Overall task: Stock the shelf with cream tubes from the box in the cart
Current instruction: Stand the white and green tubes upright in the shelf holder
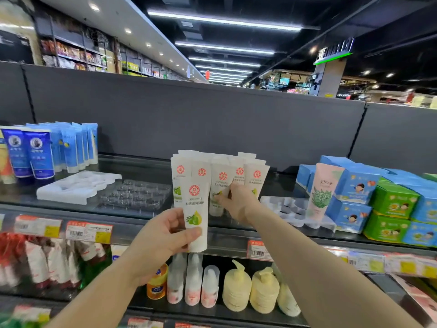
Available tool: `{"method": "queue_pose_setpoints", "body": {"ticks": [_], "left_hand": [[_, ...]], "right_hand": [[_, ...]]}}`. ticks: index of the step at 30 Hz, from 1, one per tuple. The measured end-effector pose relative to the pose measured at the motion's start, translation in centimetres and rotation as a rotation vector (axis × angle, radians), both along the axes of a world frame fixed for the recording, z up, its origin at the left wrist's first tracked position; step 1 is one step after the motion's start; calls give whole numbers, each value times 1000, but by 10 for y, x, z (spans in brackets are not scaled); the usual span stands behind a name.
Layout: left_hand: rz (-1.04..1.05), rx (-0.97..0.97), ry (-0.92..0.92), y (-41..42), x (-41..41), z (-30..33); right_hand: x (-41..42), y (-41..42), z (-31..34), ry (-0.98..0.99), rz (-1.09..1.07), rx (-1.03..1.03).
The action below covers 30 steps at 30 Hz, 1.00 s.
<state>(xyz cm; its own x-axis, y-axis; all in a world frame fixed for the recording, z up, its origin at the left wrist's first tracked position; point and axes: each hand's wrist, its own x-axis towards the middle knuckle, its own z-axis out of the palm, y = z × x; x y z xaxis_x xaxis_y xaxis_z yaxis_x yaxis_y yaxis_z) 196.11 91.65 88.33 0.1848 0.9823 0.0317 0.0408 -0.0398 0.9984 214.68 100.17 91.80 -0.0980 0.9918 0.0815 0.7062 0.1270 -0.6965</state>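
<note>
Holding one white cream tube [195, 216] upright by its lower end, the left hand [165, 235] has thumb and fingers wrapped round it just in front of the cluster of standing tubes [220, 176] on the top shelf [142, 216]. The right hand [234, 202] reaches into that cluster, its fingers pinching a tube [218, 197] at the cluster's front, seemingly to steady or straighten it. The box and cart are out of view. To do this step well, I judge the right hand should keep the cluster's front tubes pressed back and upright, since they lean on each other and could topple. The left hand's tube should then go down cap-first, label forward, in the gap at the cluster's front left, touching its neighbours, short of the clear plastic tray [134, 195] left of the cluster.
</note>
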Motion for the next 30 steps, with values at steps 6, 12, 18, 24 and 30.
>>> {"method": "queue_pose_setpoints", "body": {"ticks": [6, 12, 18, 24, 30], "left_hand": [[44, 21, -25, 8, 15, 2], [27, 131, 48, 16, 47, 3], [131, 449, 527, 28, 60, -1], [173, 688, 1022, 40, 54, -22], [204, 744, 1013, 44, 51, -26]], "right_hand": [[15, -29, -7, 238, -160, 285], [21, -66, -24, 398, 174, 12], [50, -52, -8, 493, 54, 105], [60, -25, 1, 241, -56, 223], [49, -13, -9, 106, -35, 219]]}}
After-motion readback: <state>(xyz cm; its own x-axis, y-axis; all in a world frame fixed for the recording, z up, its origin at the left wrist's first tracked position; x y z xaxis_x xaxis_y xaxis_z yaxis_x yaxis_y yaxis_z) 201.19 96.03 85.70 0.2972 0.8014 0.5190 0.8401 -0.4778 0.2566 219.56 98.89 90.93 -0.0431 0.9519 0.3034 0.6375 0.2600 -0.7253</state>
